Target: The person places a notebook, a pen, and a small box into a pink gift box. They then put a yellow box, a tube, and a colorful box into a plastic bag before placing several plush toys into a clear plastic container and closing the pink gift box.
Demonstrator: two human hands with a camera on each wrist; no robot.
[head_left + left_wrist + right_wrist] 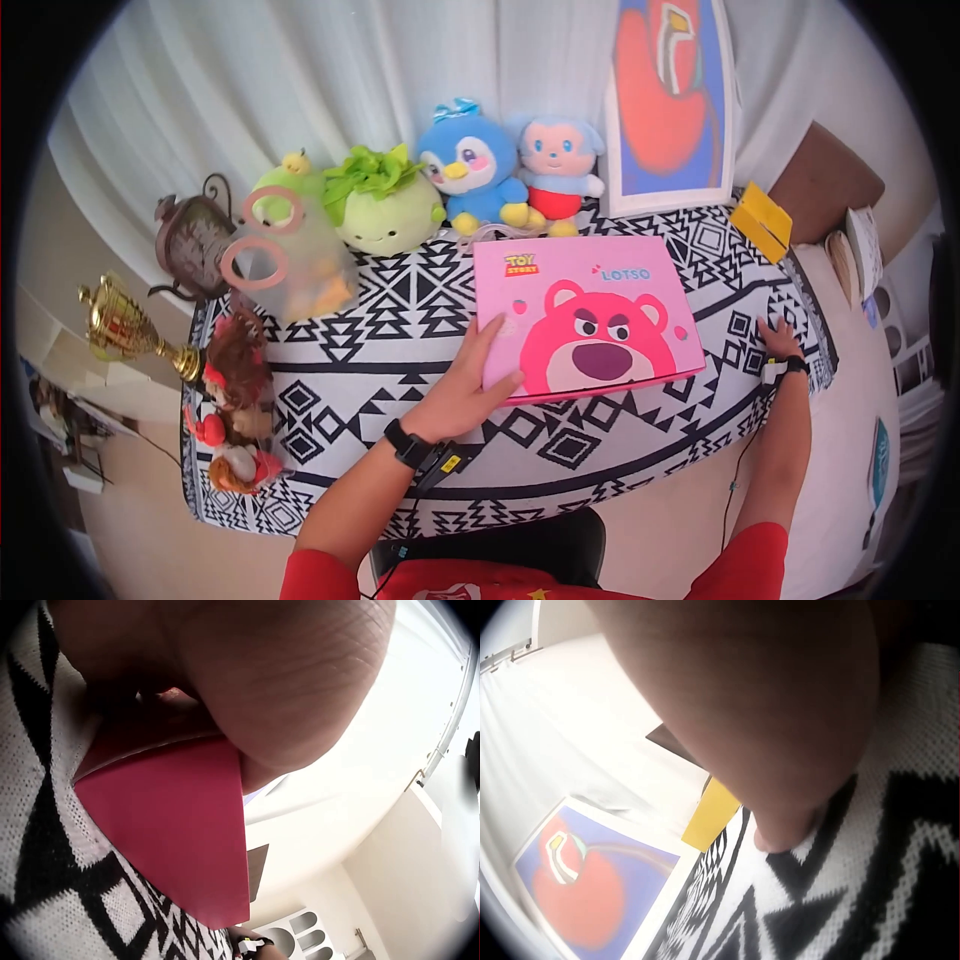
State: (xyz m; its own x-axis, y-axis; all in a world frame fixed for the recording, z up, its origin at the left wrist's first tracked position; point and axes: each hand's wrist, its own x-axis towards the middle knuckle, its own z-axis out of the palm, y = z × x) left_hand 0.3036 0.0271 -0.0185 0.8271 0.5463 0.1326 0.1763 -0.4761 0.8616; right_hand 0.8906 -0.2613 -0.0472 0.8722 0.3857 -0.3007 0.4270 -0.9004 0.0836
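Note:
A pink gift box (590, 320) with a strawberry bear face and the words "Toy Story" and "Lotso" lies on the patterned tablecloth. At its front left corner, my left hand (476, 368) grips the box, thumb along the front and a finger by the left side; the other fingers are hidden. The left wrist view shows the palm close above the box's pink side (172, 825). My right hand (778, 340) rests on the tablecloth at the table's right end, fingers spread, to the right of the box. A yellow folded card (763, 222) stands beyond it.
Several plush toys line the back, including a blue penguin (475, 170) and a green vegetable plush (385, 205). A framed picture (672, 110) leans behind. On the left are a gold trophy (125, 325), a clear bag (300, 265) with pink ring handles and dolls (240, 370).

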